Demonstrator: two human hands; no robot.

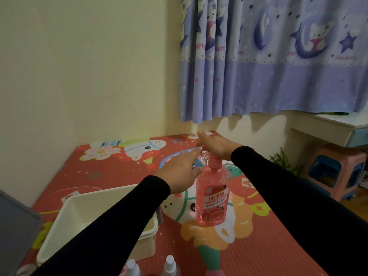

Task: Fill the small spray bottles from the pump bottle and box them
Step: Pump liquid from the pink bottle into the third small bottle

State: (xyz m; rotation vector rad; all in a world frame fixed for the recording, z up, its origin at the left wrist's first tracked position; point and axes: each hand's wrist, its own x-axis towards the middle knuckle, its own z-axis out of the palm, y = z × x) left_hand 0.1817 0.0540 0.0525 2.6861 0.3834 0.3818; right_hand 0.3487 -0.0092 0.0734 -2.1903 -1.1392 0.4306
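Note:
A pink pump bottle [212, 198] stands upright on the red patterned table mat [278, 246]. My right hand [216, 145] lies flat with straight fingers on top of its pump head. My left hand [182, 173] grips a small clear spray bottle [200, 161] and holds it close to the pump's nozzle. Two more small spray bottles, a left one [132, 267] and a right one [170, 264], stand with white caps at the near edge. A cream plastic box [83, 204] sits to the left, partly hidden by my left sleeve.
A grey lid or panel [16, 224] leans at the far left. The wall and a blue curtain [268, 66] close off the back. A pink stool [334, 172] and a small green plant [282, 160] stand beyond the table's right side.

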